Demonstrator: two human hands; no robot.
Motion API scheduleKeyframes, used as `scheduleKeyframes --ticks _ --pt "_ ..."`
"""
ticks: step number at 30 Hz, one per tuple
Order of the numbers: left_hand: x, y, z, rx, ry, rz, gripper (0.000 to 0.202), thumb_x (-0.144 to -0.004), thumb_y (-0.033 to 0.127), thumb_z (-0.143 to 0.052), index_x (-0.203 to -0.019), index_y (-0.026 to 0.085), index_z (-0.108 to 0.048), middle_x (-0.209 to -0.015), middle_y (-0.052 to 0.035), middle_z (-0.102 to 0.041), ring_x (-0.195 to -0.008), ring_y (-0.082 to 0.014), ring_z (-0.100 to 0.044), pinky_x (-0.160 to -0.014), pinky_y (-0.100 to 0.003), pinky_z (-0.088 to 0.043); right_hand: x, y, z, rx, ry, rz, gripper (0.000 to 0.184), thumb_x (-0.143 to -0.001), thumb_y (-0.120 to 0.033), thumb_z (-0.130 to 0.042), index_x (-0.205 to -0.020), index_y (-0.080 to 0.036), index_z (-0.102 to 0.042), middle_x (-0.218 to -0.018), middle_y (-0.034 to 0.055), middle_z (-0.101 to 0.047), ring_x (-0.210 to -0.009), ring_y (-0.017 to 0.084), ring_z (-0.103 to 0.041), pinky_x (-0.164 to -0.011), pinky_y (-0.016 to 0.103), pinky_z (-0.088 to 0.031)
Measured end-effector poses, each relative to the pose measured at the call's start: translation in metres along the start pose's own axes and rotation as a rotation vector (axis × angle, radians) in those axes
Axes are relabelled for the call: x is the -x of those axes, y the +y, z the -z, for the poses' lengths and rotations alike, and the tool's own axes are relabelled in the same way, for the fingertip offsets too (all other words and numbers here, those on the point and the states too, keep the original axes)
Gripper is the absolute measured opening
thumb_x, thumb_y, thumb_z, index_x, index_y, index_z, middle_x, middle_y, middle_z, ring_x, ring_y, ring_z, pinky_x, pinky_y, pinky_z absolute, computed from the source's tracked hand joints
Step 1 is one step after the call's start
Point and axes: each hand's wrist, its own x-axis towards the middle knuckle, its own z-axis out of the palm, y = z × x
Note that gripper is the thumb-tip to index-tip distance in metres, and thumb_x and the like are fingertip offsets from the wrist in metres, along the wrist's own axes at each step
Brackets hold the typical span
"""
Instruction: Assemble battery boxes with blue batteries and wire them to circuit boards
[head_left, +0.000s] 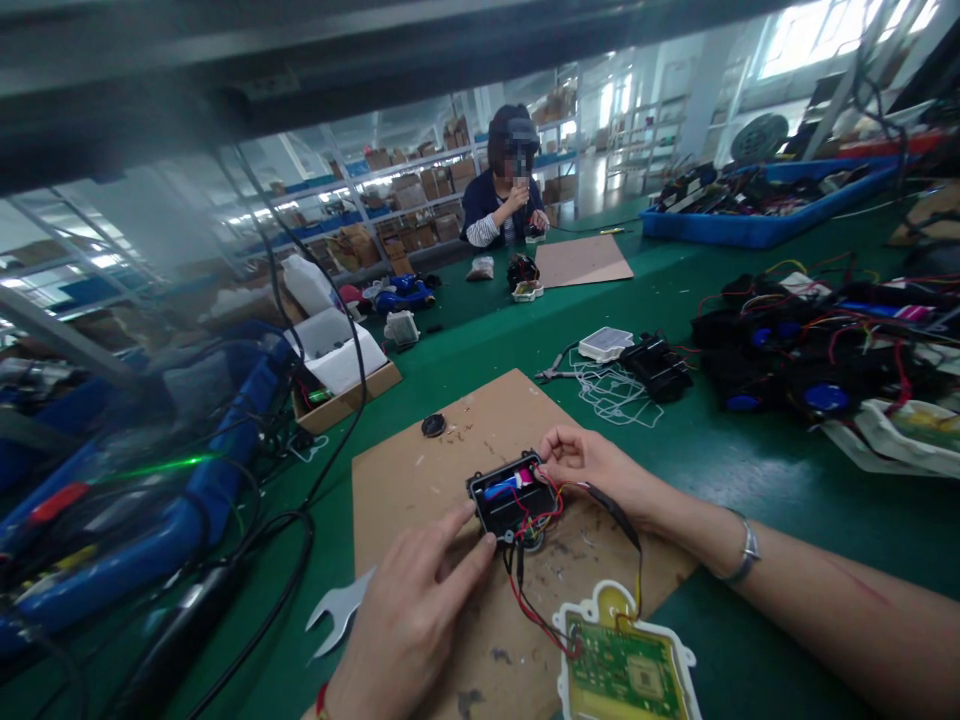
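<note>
On the near brown cardboard sheet [420, 480], the left hand [409, 610] braces the small black plastic box [512, 497] with flat fingers while the right hand [592, 465] pinches its far-right corner, where a tug could snap the thin red wires [534, 612].

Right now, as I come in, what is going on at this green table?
A person works on a small black case, open on a cardboard sheet. The left hand steadies its near edge with stretched fingers; the right hand pinches its far corner. Red and black wires run from it to a green circuit board nearby. A wrench lies at the sheet's left edge. Another person sits at the far end.
</note>
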Motion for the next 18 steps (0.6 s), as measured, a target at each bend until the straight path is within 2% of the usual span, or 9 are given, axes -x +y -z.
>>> scheduleKeyframes --ticks 6,14,18 --pt "0.003 0.008 -0.003 0.046 -0.002 0.006 0.039 -0.087 0.004 -0.039 -0.117 0.02 -0.058 -0.135 -0.0169 -0.039 -0.114 -0.028 -0.045 -0.08 -0.049 -0.052 -0.001 0.001 0.001 -0.004 0.004 -0.022 0.034 -0.065 -0.031 -0.076 -0.079 -0.017 -0.048 -0.07 -0.0024 -0.054 -0.056 0.007 -0.047 -0.052 0.023 -0.035" --pt "0.001 0.011 -0.009 0.041 -0.006 0.016 0.045 -0.085 0.001 -0.041 -0.123 0.02 -0.055 -0.139 -0.0188 -0.035 -0.124 -0.0301 -0.04 -0.086 -0.053 -0.051 -0.001 0.003 0.002 -0.013 -0.017 -0.032 0.034 -0.067 -0.034 -0.076 -0.08 -0.017 -0.048 -0.069 -0.0021 -0.055 -0.055 0.007 -0.047 -0.052 0.022 -0.035" --pt "0.001 0.013 -0.014 0.034 -0.026 0.045 0.047 -0.087 0.002 -0.042 -0.127 0.025 -0.053 -0.143 -0.0178 -0.032 -0.128 -0.0304 -0.038 -0.089 -0.055 -0.049 -0.001 0.002 0.002 -0.015 -0.009 -0.028 0.033 -0.068 -0.033 -0.075 -0.079 -0.017 -0.049 -0.07 -0.0012 -0.056 -0.056 0.008 -0.048 -0.052 0.023 -0.035"
